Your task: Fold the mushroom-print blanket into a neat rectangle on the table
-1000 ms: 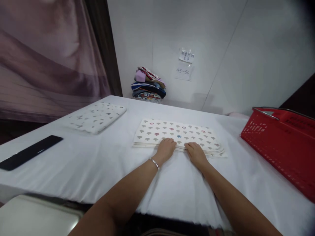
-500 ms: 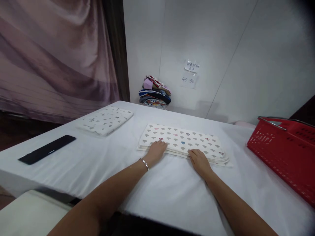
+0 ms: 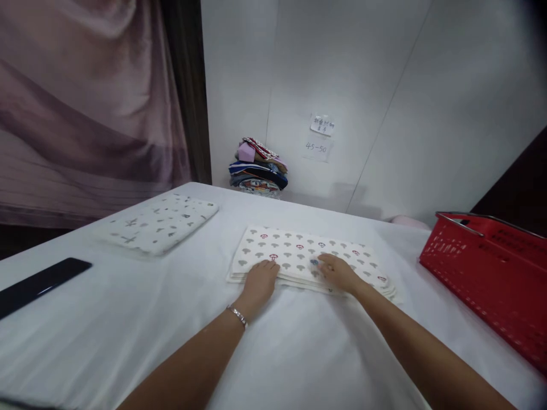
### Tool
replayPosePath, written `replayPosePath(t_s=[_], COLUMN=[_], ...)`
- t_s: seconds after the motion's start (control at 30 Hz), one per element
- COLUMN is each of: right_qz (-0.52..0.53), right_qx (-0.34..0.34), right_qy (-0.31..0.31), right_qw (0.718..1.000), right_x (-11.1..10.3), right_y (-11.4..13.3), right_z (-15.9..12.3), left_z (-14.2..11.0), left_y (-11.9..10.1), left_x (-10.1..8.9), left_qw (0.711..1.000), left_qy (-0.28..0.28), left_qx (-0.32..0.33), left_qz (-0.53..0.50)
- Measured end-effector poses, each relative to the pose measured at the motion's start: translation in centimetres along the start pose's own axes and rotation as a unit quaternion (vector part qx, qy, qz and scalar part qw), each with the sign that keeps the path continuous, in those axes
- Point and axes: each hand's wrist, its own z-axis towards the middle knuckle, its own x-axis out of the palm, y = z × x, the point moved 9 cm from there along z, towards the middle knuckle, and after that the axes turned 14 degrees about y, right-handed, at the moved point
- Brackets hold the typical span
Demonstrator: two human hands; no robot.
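A white cloth [image 3: 294, 245] printed with grey mushrooms and a few red and blue ones lies folded into a long, layered rectangle. My left hand [image 3: 260, 280], with a silver bracelet at its wrist, rests on the cloth's near edge, left of the middle. Its fingers lie flat and point away from me. On top of the cloth, right of the middle, is my right hand [image 3: 341, 273]. Its fingers look bent and are slightly blurred, so their grip is unclear. Nearest to it is a blue mushroom print.
Another folded white cloth [image 3: 160, 225] with grey prints lies at the left on the white-covered table [image 3: 299, 353]. A black phone-like slab [image 3: 45, 285] lies nearer me. The red basket [image 3: 482, 279] stands at the right. Stacked fabrics [image 3: 258, 171] stand behind the table by the wall.
My right hand has moved from the cloth's near edge up onto its top, a little leftward. My left hand stays at the near edge. The camera view has shifted slightly.
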Motion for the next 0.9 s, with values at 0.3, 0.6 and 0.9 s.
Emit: replayPosePath(t_s=[0.3, 0.6, 0.9], right_qz=[-0.101, -0.112, -0.117], right_qx=[0.05, 0.096, 0.082], right_qy=[0.041, 0.053, 0.076], right_qw=[0.993, 0.988, 0.987], right_x=[0.7, 1.6, 2.7], right_y=[0.3, -0.8, 0.1], right_z=[9.9, 10.1, 12.5], left_z=[0.0, 0.4, -0.1], left_y=[1.1, 2.8, 5.1], left_x=[-0.6, 0.0, -1.0], left_qw=[0.999, 0.998, 0.996], left_qy=[0.003, -0.011, 0.0], left_qx=[0.001, -0.015, -0.071], left_qz=[-0.048, -0.064, -0.05])
